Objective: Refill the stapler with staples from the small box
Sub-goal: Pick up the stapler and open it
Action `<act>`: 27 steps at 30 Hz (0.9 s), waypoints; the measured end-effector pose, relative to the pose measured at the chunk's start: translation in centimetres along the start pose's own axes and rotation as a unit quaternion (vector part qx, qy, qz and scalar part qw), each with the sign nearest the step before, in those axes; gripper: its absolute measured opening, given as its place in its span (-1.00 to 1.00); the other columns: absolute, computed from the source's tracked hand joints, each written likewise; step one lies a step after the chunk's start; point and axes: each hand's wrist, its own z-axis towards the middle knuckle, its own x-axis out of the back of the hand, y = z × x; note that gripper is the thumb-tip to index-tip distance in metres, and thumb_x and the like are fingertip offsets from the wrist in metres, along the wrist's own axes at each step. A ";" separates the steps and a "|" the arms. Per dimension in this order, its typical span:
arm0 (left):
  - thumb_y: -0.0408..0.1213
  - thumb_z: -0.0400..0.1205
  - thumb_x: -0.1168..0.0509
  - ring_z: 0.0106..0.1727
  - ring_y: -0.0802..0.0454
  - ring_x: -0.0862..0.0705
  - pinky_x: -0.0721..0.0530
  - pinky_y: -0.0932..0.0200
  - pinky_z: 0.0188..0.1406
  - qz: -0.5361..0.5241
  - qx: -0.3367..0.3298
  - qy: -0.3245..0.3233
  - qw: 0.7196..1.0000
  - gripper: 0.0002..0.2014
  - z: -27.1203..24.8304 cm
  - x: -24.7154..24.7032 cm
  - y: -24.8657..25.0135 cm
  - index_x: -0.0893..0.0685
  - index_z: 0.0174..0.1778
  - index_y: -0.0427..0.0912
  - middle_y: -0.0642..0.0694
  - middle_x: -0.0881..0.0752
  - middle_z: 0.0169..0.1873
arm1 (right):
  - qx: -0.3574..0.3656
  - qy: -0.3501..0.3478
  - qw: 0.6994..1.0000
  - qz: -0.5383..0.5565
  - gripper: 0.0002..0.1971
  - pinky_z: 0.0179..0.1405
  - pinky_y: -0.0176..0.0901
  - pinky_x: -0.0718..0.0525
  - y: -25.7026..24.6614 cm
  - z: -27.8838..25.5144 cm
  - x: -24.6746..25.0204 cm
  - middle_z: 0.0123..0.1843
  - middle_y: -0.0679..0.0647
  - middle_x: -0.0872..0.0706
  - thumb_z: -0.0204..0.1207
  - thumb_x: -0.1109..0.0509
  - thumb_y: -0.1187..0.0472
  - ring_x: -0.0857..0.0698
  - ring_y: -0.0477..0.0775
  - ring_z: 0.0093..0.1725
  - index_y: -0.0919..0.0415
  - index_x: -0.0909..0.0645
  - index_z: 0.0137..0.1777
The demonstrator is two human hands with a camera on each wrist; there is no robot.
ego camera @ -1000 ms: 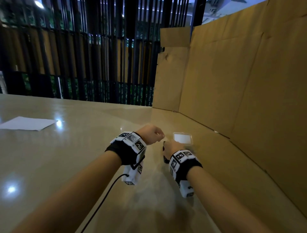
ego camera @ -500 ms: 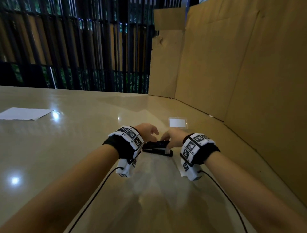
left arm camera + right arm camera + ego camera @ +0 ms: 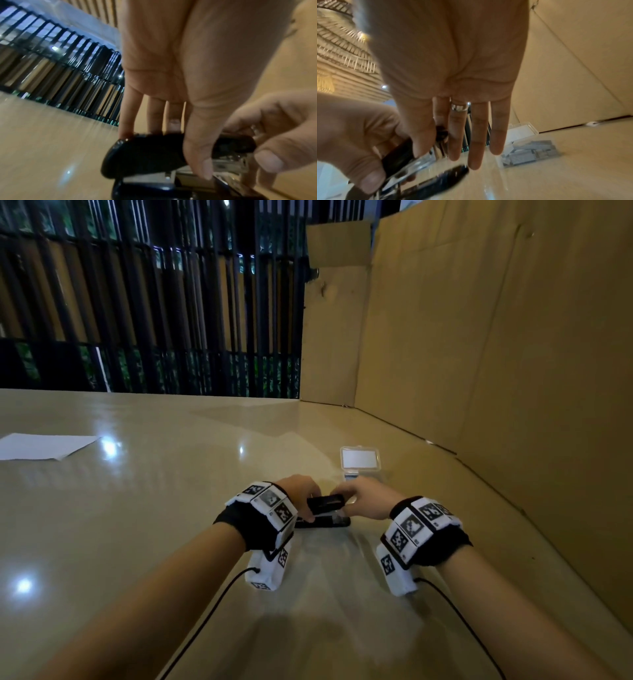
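Observation:
The black stapler (image 3: 324,510) lies on the table between both hands, its top cover (image 3: 145,155) lifted off the base (image 3: 436,182) with the metal magazine (image 3: 223,166) showing. My left hand (image 3: 305,503) grips the rear of the cover with thumb and fingers. My right hand (image 3: 346,498) pinches the front end between thumb and index finger, the other fingers (image 3: 476,148) straight. The small clear staple box (image 3: 359,460) stands open just beyond the hands, with grey staple strips (image 3: 532,150) inside.
A tall cardboard wall (image 3: 496,354) runs along the right side and back corner of the glossy beige table (image 3: 154,508). A white sheet of paper (image 3: 41,446) lies at the far left. Black cables (image 3: 212,611) trail from both wrist bands.
Both hands moved from beside the box onto the stapler. Its top cover, flat on the base half a second ago, is now raised.

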 end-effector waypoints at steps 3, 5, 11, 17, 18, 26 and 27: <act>-0.28 0.54 -0.35 0.25 -0.16 -0.64 -0.54 0.09 0.19 -0.066 -0.012 0.078 0.995 -0.61 -0.5 0.5 -0.8 -0.62 0.30 -0.26 -0.23 -0.71 0.22 | 0.000 0.044 0.996 0.079 -0.72 0.26 0.09 -0.64 0.8 0.1 0.4 0.13 0.11 -0.76 0.44 -0.44 0.23 -0.69 0.09 0.15 0.19 -0.66 0.17; -0.27 0.56 -0.32 0.24 -0.13 -0.64 -0.54 0.07 0.22 -0.131 -0.019 0.121 0.984 -0.63 -0.9 0.9 -1.2 -0.60 0.30 -0.21 -0.19 -0.71 0.20 | 0.010 0.070 0.990 0.122 -0.81 0.09 -0.05 -0.69 1.0 -0.1 1.0 0.00 0.04 -0.76 0.48 -0.41 0.19 -0.70 0.01 -0.02 0.16 -0.68 0.08; -0.29 0.60 -0.27 0.20 -0.03 -0.65 -0.58 0.06 0.28 -0.283 -0.087 0.193 0.935 -0.63 -1.5 0.7 -1.1 -0.56 0.35 -0.13 -0.12 -0.71 0.18 | 0.033 0.053 0.935 0.349 -0.83 -0.47 -0.32 -0.74 -0.2 -1.5 2.2 -0.12 0.01 -0.72 0.59 -0.29 0.31 -0.74 -0.01 -0.43 -0.02 -0.58 -0.04; -0.39 0.61 -0.24 0.17 -0.08 -0.65 -0.54 0.11 0.19 -0.322 -0.128 0.254 0.903 -0.65 -0.8 -0.9 -0.7 -0.56 0.33 -0.25 -0.19 -0.72 0.15 | 0.035 0.039 0.903 0.426 -0.79 -0.42 -0.31 -0.77 0.2 -1.5 1.9 -0.15 0.12 -0.72 0.60 -0.22 0.42 -0.75 -0.01 -0.46 0.10 -0.58 -0.03; -0.40 0.60 -0.24 0.18 -0.11 -0.65 -0.54 0.10 0.19 -0.324 -0.128 0.259 0.901 -0.65 -0.7 -1.0 -0.7 -0.55 0.33 -0.27 -0.22 -0.72 0.15 | 0.032 0.046 0.901 0.429 -0.78 -0.41 -0.32 -0.78 0.3 -1.3 1.7 -0.16 0.12 -0.72 0.60 -0.20 0.43 -0.76 -0.02 -0.46 0.11 -0.58 -0.03; -0.27 0.54 -0.27 0.06 -0.10 -0.67 -0.61 0.01 0.21 -0.449 -0.104 0.253 0.851 -0.62 -0.3 -1.5 -1.1 -0.50 0.27 -0.27 -0.06 -0.70 -0.05 | -0.020 0.076 0.857 0.510 -0.84 -0.52 -0.31 -0.77 1.2 -0.4 0.2 -0.17 0.29 -0.66 0.63 -0.07 0.50 -0.77 -0.01 -0.56 0.37 -0.47 0.04; -0.36 0.59 -0.25 0.00 0.00 -0.66 -0.63 0.12 0.14 -0.463 -0.101 0.259 0.841 -0.66 -0.4 -1.3 -1.2 -0.49 0.29 -0.29 0.04 -0.66 -0.10 | -0.022 0.078 0.842 0.534 -0.82 -0.53 -0.31 -0.76 1.4 -0.4 0.1 -0.17 0.31 -0.66 0.62 -0.07 0.51 -0.77 -0.01 -0.56 0.39 -0.47 0.08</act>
